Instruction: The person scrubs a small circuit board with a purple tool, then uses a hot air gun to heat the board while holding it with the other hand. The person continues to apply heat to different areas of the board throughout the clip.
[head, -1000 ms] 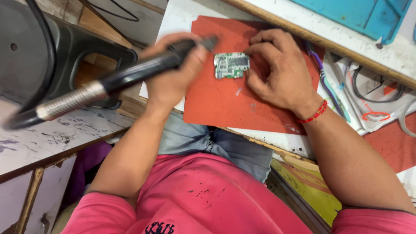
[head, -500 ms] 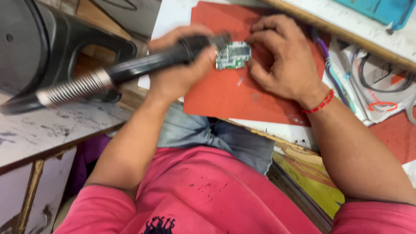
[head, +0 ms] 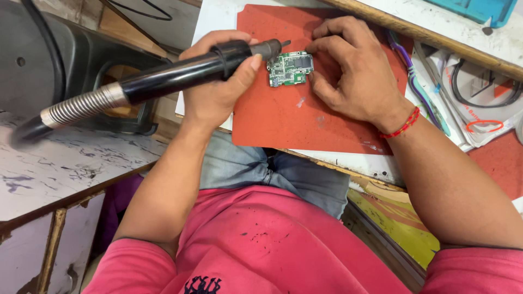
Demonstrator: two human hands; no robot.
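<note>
Two hands, left hand [head: 218, 87] fingers wrapped around black hot-air wand [head: 180, 73], right hand [head: 354, 71] fingertips pinning circuit board [head: 290, 68]

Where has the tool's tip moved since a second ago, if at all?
Yes. Against the red mat, the tool's tip shifted right, closer to the circuit board's top edge.

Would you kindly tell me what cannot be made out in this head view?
- Tool: hose end blurred and cut off at the left edge.
- Circuit board: components too small to identify.
- Right hand: fingertips curl under; whether they hold anything is hidden.
</note>
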